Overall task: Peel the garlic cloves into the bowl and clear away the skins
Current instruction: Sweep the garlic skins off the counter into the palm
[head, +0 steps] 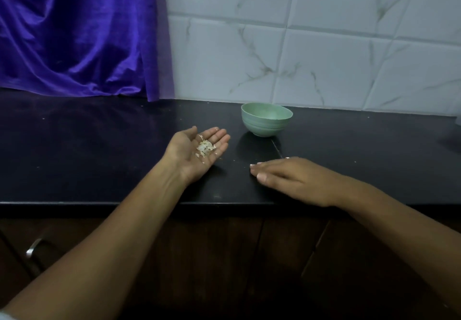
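On the dark worktop (pixel 99 157), just short of the green bowl (pixel 266 119): left hand (pixel 199 151) palm-up, grip wide, cradling loose skins (pixel 205 148); right hand (pixel 287 177) flat, grip wide, empty. Sweep whatever lies loose toward the palm, keep it level, carry away slowly

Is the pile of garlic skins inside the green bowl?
No, the garlic skins lie on the open, upturned palm of the left hand, short of the green bowl.
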